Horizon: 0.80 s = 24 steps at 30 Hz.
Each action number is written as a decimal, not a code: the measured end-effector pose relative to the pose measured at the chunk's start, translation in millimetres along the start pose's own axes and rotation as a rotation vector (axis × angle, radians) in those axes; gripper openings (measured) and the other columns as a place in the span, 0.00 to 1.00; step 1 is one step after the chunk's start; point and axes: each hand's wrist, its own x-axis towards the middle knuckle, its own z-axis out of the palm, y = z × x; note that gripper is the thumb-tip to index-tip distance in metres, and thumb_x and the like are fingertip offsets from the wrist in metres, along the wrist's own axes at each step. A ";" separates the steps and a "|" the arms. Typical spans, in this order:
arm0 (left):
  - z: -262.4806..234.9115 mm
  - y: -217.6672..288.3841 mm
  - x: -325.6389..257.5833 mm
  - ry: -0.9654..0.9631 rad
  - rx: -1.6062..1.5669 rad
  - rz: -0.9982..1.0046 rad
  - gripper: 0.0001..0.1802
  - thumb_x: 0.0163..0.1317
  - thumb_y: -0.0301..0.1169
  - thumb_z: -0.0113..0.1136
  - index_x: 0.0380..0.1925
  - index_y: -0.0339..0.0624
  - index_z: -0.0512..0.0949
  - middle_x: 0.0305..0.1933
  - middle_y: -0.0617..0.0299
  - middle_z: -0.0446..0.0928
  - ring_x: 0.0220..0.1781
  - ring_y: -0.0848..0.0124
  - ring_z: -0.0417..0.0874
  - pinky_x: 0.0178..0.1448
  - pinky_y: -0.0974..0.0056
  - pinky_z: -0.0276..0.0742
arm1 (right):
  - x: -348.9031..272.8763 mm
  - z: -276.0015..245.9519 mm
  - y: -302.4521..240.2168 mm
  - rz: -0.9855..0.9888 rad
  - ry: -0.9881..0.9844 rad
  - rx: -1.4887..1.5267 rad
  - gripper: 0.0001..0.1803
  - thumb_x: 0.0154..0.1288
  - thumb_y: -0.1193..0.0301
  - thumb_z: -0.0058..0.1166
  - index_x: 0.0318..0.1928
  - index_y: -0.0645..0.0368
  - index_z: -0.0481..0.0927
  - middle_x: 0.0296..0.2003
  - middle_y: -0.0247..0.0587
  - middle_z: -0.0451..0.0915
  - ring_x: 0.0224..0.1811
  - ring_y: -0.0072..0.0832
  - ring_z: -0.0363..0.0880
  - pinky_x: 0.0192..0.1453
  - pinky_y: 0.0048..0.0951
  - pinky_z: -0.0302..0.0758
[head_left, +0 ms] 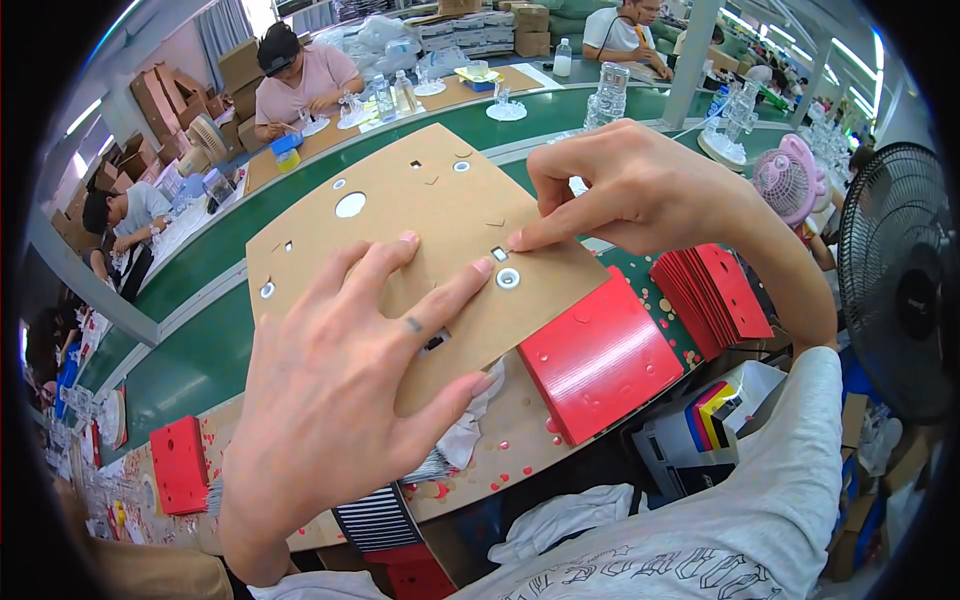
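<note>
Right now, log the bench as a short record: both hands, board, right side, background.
left hand: spread over the tan board, index fingertip beside a small rectangular slot
right hand: fingertip beside the same slot; any pinch unclear
board: flat sheet with cutouts, including a larger round hole
right side: glossy red stack, a row of red boards beyond, black fan farther right
background: green conveyor; person in pink shirt across it

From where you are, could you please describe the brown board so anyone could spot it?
Start at the long green surface. Before it, under the left hand, is a broad board. Unlike the glossy red panel nearby, it is brown with cut holes.
</note>
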 end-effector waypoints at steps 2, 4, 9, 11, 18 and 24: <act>-2.8 1.2 0.9 -0.034 -0.036 -0.001 0.33 0.53 0.49 0.64 0.62 0.61 0.75 0.59 0.47 0.72 0.56 0.49 0.76 0.53 0.54 0.74 | 1.7 -2.8 -4.9 -0.004 -0.058 -0.107 0.13 0.53 0.77 0.59 0.40 0.53 0.87 0.26 0.38 0.71 0.29 0.35 0.77 0.31 0.36 0.72; -3.3 2.4 3.0 -0.036 -0.032 -0.003 0.33 0.53 0.49 0.64 0.62 0.61 0.75 0.59 0.47 0.72 0.55 0.49 0.77 0.53 0.54 0.74 | -0.1 -4.2 -10.3 -0.009 -0.046 -0.158 0.10 0.53 0.76 0.59 0.38 0.54 0.86 0.26 0.37 0.71 0.29 0.34 0.77 0.31 0.35 0.73; -0.7 1.5 9.5 -0.054 -0.012 -0.003 0.33 0.53 0.50 0.64 0.62 0.62 0.75 0.58 0.48 0.72 0.53 0.51 0.78 0.51 0.55 0.75 | -1.2 -1.8 -17.5 -0.014 -0.051 -0.341 0.04 0.53 0.72 0.59 0.31 0.57 0.81 0.28 0.36 0.71 0.31 0.31 0.79 0.31 0.34 0.76; 0.5 2.5 11.6 -0.050 0.024 -0.005 0.33 0.53 0.51 0.63 0.62 0.63 0.75 0.58 0.49 0.72 0.52 0.51 0.79 0.50 0.55 0.74 | -3.3 -2.2 -13.5 -0.070 -0.042 -0.344 0.06 0.54 0.70 0.59 0.27 0.59 0.79 0.30 0.36 0.72 0.33 0.30 0.79 0.30 0.32 0.76; 3.7 2.3 14.9 -0.031 0.004 0.007 0.33 0.53 0.51 0.62 0.62 0.63 0.75 0.58 0.51 0.72 0.48 0.51 0.80 0.49 0.55 0.74 | -1.9 -1.5 -13.1 -0.126 -0.059 -0.454 0.06 0.53 0.71 0.59 0.28 0.61 0.79 0.32 0.37 0.73 0.37 0.30 0.81 0.32 0.30 0.79; -0.7 6.7 16.9 -0.085 0.004 -0.052 0.33 0.53 0.52 0.62 0.61 0.64 0.76 0.57 0.51 0.73 0.40 0.53 0.81 0.44 0.56 0.72 | -3.2 0.6 -5.1 -0.118 -0.043 -0.402 0.06 0.51 0.72 0.60 0.28 0.61 0.81 0.31 0.38 0.74 0.35 0.32 0.81 0.32 0.32 0.79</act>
